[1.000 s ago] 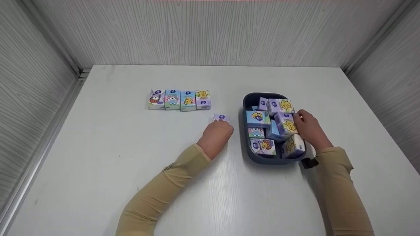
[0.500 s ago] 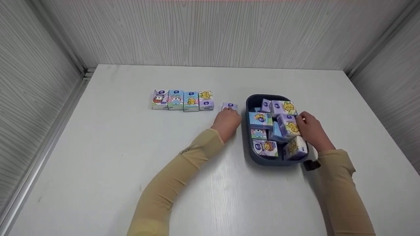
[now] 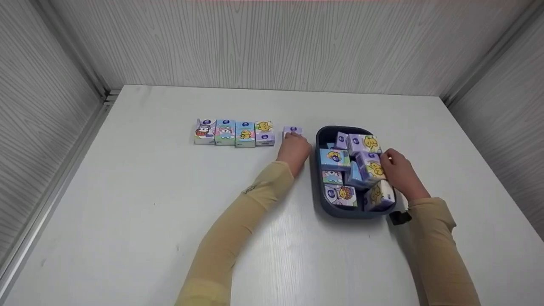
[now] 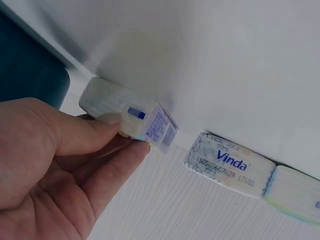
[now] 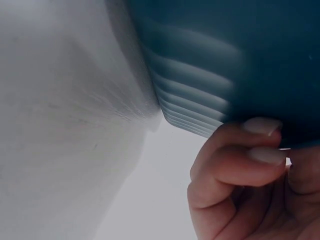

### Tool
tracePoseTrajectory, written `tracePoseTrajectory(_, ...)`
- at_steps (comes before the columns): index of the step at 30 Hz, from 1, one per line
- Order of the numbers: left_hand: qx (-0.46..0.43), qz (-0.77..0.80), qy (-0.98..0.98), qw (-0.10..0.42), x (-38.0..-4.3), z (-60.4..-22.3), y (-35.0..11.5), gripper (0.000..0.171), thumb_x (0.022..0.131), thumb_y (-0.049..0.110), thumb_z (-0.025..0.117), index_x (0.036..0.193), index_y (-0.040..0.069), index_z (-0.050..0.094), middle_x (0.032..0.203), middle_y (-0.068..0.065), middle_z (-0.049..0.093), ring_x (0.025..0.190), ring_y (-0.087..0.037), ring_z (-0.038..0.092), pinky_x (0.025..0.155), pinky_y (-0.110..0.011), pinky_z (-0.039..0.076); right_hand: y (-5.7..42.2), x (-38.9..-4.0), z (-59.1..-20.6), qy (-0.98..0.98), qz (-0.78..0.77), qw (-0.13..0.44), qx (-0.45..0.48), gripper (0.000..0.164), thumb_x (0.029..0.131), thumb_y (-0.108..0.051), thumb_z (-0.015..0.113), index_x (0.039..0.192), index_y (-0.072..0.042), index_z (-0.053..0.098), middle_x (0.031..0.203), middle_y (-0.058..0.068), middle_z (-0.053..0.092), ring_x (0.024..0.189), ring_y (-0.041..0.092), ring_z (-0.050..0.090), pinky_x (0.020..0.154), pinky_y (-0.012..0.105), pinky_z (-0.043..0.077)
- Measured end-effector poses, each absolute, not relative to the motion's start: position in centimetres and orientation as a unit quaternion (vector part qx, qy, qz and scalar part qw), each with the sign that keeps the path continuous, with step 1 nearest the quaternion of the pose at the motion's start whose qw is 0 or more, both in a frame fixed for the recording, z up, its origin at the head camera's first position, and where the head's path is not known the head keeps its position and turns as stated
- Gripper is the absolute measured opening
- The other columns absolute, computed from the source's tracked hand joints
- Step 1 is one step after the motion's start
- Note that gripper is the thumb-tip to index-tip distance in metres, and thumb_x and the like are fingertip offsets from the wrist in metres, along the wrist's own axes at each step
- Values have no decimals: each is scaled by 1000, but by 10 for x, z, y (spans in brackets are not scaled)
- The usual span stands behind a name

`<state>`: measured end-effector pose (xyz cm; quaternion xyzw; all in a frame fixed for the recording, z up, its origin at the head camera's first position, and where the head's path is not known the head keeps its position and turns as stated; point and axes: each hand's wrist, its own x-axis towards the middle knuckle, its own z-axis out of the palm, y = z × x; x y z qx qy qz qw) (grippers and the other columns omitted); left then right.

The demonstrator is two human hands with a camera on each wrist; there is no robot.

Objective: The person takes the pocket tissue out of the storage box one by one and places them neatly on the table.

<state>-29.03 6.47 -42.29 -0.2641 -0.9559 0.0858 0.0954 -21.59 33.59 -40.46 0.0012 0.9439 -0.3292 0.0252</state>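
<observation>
Head view: counts four Vinda tissue packs [image 3: 238, 135] in a row, at least eight boxed packs [image 3: 355, 175] inside one dark-blue bin [image 3: 350, 213]. Pinches one purple-ended pack [image 4: 130, 107] between left hand's [image 3: 294, 151] thumb and fingertips, printed end outward, between row and bin; grips bin's rim with curled right hand [image 3: 400, 175]

Packets [image 3: 245, 134]: lilac or light blue, cartoon prints, some yellow. Bin [image 3: 355, 213] dark blue. Sleeves [image 3: 227, 233] tan. Worktop [image 3: 127, 204] white. Back wall [image 3: 272, 46] grey, wood-grain lines.
</observation>
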Motion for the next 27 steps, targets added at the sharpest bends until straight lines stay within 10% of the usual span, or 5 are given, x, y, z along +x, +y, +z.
tracePoseTrajectory(7,-229,105,-963,92,-293,-426,63,31,97,-5,41,117,-6,64,122,-23,54,99,-36,61,71,-35,57,336,-216,-408,943,-331,25,0,43,103,-39,28,101,0,47,88,16,49,72,25,47,64,37,39)
tracePoseTrajectory(27,-186,104,-977,34,-303,-422,54,31,100,2,45,127,0,59,124,-23,49,113,-39,54,81,-37,54,335,-219,-409,947,-322,6,-2,39,104,-35,29,93,-3,46,79,13,47,64,24,45,59,37,37)
